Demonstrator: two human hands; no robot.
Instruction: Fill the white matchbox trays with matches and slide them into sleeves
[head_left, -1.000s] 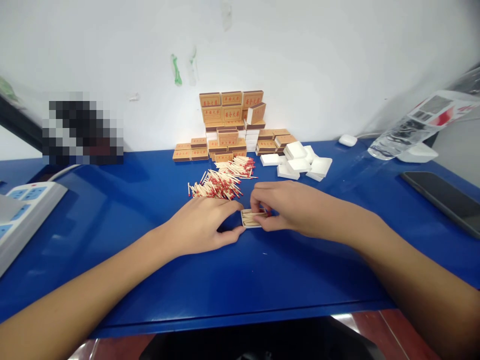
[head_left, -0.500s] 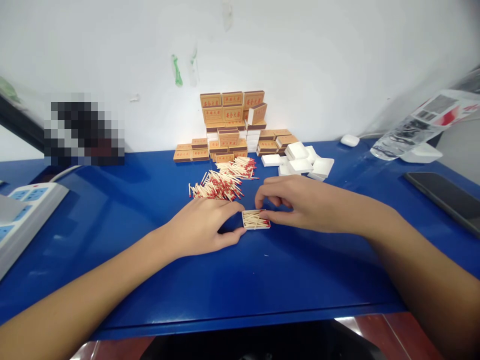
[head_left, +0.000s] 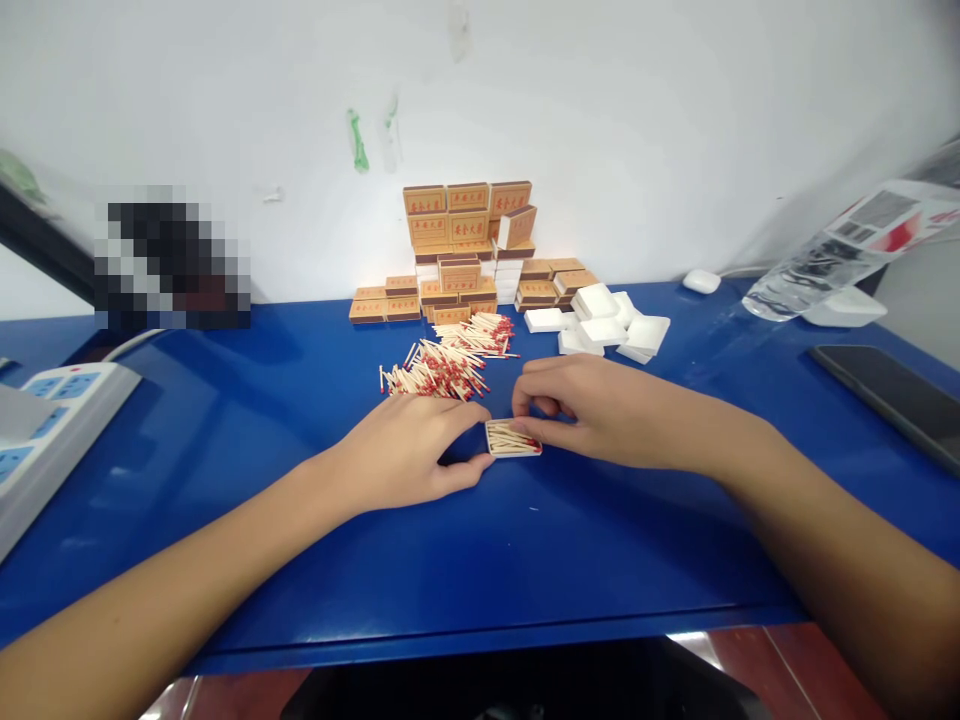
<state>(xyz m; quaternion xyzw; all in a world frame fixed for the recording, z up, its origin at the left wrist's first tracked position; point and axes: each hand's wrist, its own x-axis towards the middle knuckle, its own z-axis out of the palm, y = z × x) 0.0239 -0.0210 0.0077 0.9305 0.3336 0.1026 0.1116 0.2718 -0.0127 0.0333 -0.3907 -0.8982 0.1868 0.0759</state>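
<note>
A small white matchbox tray (head_left: 514, 456) full of matches (head_left: 506, 440) lies on the blue table, most of the red heads toward its right end. My left hand (head_left: 409, 450) holds the tray's left end between thumb and forefinger. Over the right part of the tray, my right hand (head_left: 574, 405) has thumb and forefinger pinched together at the matches, its other fingers curled. What lies between those fingertips is partly hidden. Just beyond my hands is a loose heap of red-tipped matches (head_left: 442, 365).
Stacked matchboxes (head_left: 469, 228) stand against the wall. White empty trays (head_left: 602, 330) are piled to their right. A power strip (head_left: 67, 410) lies at left; a phone (head_left: 892, 390), a plastic bottle (head_left: 795, 275) and a white case (head_left: 701, 282) are at right.
My right thumb and forefinger have shifted slightly left and up over the matches in the tray. My left hand keeps its hold on the tray.
</note>
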